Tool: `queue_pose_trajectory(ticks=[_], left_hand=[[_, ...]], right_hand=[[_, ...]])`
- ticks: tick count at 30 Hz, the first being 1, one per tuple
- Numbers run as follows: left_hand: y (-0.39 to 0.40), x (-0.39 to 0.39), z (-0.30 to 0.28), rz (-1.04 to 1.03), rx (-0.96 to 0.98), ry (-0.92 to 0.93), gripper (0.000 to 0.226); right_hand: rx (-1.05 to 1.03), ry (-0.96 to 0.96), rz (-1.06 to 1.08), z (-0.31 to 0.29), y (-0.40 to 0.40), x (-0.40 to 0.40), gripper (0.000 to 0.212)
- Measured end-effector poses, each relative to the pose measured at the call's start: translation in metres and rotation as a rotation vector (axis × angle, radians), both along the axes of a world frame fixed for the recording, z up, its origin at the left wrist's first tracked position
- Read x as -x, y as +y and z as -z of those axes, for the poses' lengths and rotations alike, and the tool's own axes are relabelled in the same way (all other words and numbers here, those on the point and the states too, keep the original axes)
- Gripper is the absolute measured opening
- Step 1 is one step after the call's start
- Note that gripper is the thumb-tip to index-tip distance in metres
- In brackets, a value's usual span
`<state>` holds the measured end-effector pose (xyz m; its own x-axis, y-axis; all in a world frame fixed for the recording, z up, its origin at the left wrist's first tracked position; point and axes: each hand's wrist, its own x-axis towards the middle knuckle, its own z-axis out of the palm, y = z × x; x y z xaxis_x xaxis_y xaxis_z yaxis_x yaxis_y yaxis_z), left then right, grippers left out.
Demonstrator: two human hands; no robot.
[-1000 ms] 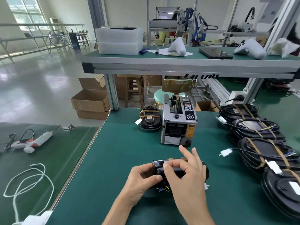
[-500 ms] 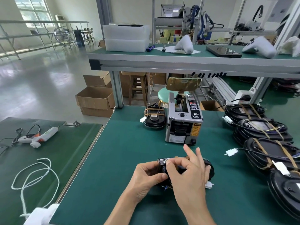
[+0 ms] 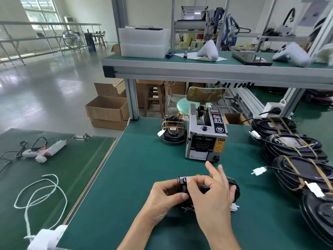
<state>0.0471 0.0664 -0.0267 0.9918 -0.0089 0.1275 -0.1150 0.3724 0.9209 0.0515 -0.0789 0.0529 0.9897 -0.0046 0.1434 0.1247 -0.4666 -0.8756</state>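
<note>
The black round unit [image 3: 233, 188] lies on the green mat [image 3: 144, 168], near the front edge of the bench and directly before the tape dispenser [image 3: 205, 141]. Both hands are on it. The left hand [image 3: 165, 197] grasps its left end, with the fingers curled around the rim and the thumb on the near side. The right hand [image 3: 210, 197] pinches the top edge of the unit between thumb and bent forefinger, while its other fingers are stretched out and free. A small piece of brownish strip shows just beside this pinch, but it is too much hidden to say how it lies. The white connector [image 3: 234, 207] of the unit sticks out at the right side, and thin coloured wires show under the hands.

In my judgement the work is to bind the cable on each unit with tape. On the right, four taped units [image 3: 297, 170] already lie in a row, and a single unit [image 3: 173, 131] with straps stands left of the dispenser. So several are done. This one appears to be in the middle of taping, and the strip must be pressed down fully before it joins the others.
</note>
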Motion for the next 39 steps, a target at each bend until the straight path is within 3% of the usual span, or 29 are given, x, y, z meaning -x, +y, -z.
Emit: queue_pose_trajectory(ticks=[29,39], left_hand=[[0.001,0.0,0.0,-0.036,-0.06,0.042,0.034],[0.001,0.0,0.001,-0.014,-0.023,0.029,0.042]], right_hand=[[0.185,-0.021,0.117,0.003,0.016,-0.001,0.022],[0.113,-0.098,0.152,0.01,0.013,-0.001,0.017]])
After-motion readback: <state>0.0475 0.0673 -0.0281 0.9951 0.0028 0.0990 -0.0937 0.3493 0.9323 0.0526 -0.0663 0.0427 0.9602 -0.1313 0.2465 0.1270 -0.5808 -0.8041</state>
